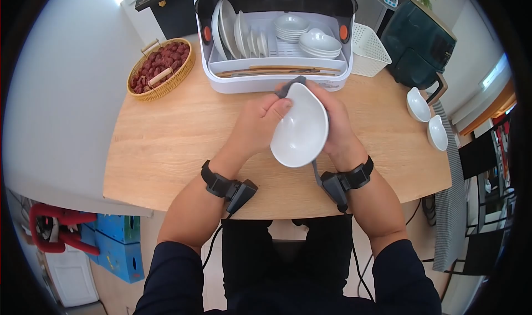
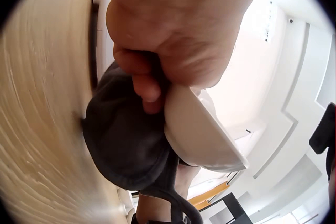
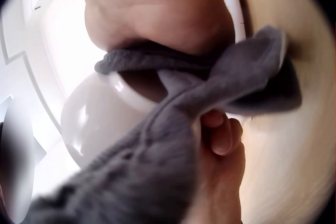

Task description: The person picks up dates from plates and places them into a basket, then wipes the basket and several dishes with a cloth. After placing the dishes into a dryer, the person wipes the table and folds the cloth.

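A white bowl [image 1: 301, 131] with a raised, pointed rim is held tilted above the table, its hollow facing the head camera. My left hand [image 1: 254, 124] grips it at the left edge, thumb over the rim and fingers curled behind. On the other side my right hand [image 1: 336, 125] holds a dark grey cloth [image 3: 157, 150] against the bowl. A fold of that cloth shows over the bowl's top in the head view. In the left wrist view, the cloth hangs bunched below the left fingers, beside the bowl's outer wall. The bowl hides much of the right fingers.
Behind the hands stands a white dish cabinet [image 1: 277, 86] with plates, stacked bowls and chopsticks. A wicker basket [image 1: 188, 65] of dark red fruit is at left. Two white bowls [image 1: 418, 105] sit at the right edge, near a dark green air fryer [image 1: 418, 43] and a white perforated basket [image 1: 370, 52].
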A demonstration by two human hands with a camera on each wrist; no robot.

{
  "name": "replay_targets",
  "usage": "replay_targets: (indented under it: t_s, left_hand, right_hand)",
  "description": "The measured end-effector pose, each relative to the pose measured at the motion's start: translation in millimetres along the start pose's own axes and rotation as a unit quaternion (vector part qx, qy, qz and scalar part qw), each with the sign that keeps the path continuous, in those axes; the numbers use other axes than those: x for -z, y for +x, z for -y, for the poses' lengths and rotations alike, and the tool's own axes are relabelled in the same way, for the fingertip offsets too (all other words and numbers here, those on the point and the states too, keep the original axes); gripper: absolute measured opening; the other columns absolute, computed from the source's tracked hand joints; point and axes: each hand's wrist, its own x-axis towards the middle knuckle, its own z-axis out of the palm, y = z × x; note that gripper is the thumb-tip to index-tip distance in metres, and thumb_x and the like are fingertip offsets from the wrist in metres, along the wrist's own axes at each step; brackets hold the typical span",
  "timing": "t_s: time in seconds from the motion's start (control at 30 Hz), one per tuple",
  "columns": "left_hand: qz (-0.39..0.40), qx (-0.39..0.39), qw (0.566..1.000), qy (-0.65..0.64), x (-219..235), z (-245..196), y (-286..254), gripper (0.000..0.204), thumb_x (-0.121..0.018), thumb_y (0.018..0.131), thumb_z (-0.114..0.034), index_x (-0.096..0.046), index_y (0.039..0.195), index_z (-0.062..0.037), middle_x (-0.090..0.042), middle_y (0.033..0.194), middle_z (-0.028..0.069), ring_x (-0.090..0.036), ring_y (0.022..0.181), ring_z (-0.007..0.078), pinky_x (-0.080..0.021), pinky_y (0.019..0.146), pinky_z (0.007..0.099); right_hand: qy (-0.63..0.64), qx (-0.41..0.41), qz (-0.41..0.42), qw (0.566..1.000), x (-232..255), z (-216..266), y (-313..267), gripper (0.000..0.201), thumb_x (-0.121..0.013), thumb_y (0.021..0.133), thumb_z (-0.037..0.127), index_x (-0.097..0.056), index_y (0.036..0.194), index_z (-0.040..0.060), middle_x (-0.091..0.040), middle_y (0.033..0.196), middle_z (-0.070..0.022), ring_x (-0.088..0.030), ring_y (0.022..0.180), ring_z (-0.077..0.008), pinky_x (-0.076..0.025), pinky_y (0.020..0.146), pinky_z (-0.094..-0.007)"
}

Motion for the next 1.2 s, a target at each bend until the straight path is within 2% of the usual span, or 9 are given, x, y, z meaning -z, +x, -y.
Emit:
replay_targets:
  t_s: [0.3, 0.37, 0.4, 0.53, 0.6, 0.83, 1.03, 1.1, 1.2]
  left_hand:
    - [-0.139, -0.081, 0.957, 0.240, 17.7, 6.0, 9.7, 0.032, -0.063, 0.103, -0.030, -0.073, 0.098, 0.0006, -0.070, 0.077, 0.0147, -0.066, 0.068, 0.0207, -0.051, 0.063, 0.0354]
    - [-0.100, -0.112, 0.927, 0.343, 12.5, 3.3, 7.2, 0.031, -0.064, 0.103, -0.029, -0.073, 0.097, -0.0005, -0.070, 0.077, 0.0162, -0.066, 0.067, 0.0230, -0.051, 0.062, 0.0360]
    - [-0.101, -0.149, 0.919, 0.351, 9.3, 2.9, 4.0, 0.031, -0.064, 0.103, -0.030, -0.074, 0.096, -0.0014, -0.070, 0.074, 0.0133, -0.066, 0.066, 0.0217, -0.051, 0.061, 0.0364]
    - [-0.073, -0.100, 0.983, 0.134, 8.4, -8.3, -4.2, 0.030, -0.066, 0.102, -0.030, -0.072, 0.112, -0.0032, -0.073, 0.089, 0.0082, -0.070, 0.081, 0.0167, -0.054, 0.069, 0.0346]
    - [-0.036, -0.088, 0.994, -0.060, 1.5, -13.0, 0.0, 0.036, -0.066, 0.101, -0.030, -0.066, 0.124, -0.0028, -0.072, 0.102, 0.0085, -0.069, 0.092, 0.0158, -0.055, 0.077, 0.0335]
    - [0.067, 0.027, 0.925, -0.373, -2.7, -4.8, 0.2, 0.061, -0.065, 0.099, -0.032, -0.046, 0.148, -0.0002, -0.065, 0.129, 0.0109, -0.065, 0.115, 0.0184, -0.052, 0.100, 0.0337]
    - [0.135, 0.036, 0.950, -0.281, 12.1, -4.3, 2.3, 0.061, -0.069, 0.096, -0.032, -0.051, 0.144, 0.0008, -0.065, 0.129, 0.0105, -0.064, 0.116, 0.0185, -0.051, 0.100, 0.0328]
    - [0.135, 0.007, 0.969, -0.207, 8.6, -7.5, -3.4, 0.064, -0.073, 0.093, -0.033, -0.053, 0.143, 0.0009, -0.065, 0.129, 0.0104, -0.064, 0.115, 0.0185, -0.051, 0.099, 0.0322]
    - [0.121, -0.015, 0.978, -0.167, 7.6, -12.4, -5.4, 0.067, -0.078, 0.088, -0.032, -0.055, 0.142, 0.0004, -0.065, 0.127, 0.0103, -0.063, 0.114, 0.0190, -0.050, 0.099, 0.0319]
  right_hand:
    - [-0.241, 0.149, -0.121, 0.951, -2.2, 17.7, -3.8, 0.027, -0.067, 0.098, 0.019, -0.071, 0.116, -0.0013, -0.073, 0.100, -0.0066, -0.069, 0.088, -0.0167, -0.055, 0.077, -0.0312]
    - [-0.602, 0.370, -0.046, 0.706, -5.9, 17.4, -6.3, 0.031, -0.073, 0.090, 0.015, -0.070, 0.118, 0.0019, -0.072, 0.092, -0.0096, -0.070, 0.083, -0.0245, -0.054, 0.074, -0.0324]
    - [-0.626, 0.357, -0.040, 0.692, -7.9, 14.9, -9.3, 0.036, -0.078, 0.082, 0.013, -0.070, 0.117, 0.0046, -0.069, 0.090, -0.0126, -0.068, 0.081, -0.0312, -0.053, 0.074, -0.0331]
    - [-0.631, 0.315, -0.062, 0.707, -1.4, 16.5, -7.4, 0.031, -0.079, 0.084, 0.015, -0.072, 0.111, 0.0014, -0.071, 0.087, -0.0102, -0.069, 0.079, -0.0249, -0.053, 0.073, -0.0324]
    - [-0.490, 0.259, -0.194, 0.810, -4.1, 17.9, -6.4, 0.027, -0.078, 0.090, 0.019, -0.072, 0.106, -0.0013, -0.070, 0.083, -0.0063, -0.066, 0.076, -0.0164, -0.052, 0.070, -0.0304]
    - [-0.477, 0.189, -0.179, 0.839, 4.2, 21.6, -4.9, 0.033, -0.073, 0.098, 0.030, -0.072, 0.106, -0.0013, -0.066, 0.078, -0.0029, -0.058, 0.073, -0.0099, -0.048, 0.068, -0.0272]
    - [-0.546, 0.362, -0.156, 0.739, 6.1, 31.8, -4.3, 0.024, -0.071, 0.097, 0.024, -0.072, 0.107, 0.0022, -0.070, 0.095, -0.0101, -0.066, 0.079, -0.0211, -0.052, 0.074, -0.0336]
    - [-0.683, 0.477, 0.050, 0.550, 0.4, 26.5, -1.9, 0.025, -0.072, 0.093, 0.019, -0.071, 0.114, 0.0055, -0.069, 0.102, -0.0141, -0.066, 0.084, -0.0328, -0.054, 0.077, -0.0386]
    - [-0.698, 0.344, 0.013, 0.629, 0.0, 23.8, -11.0, 0.030, -0.074, 0.088, 0.015, -0.071, 0.117, 0.0093, -0.070, 0.106, -0.0108, -0.066, 0.093, -0.0340, -0.054, 0.080, -0.0398]
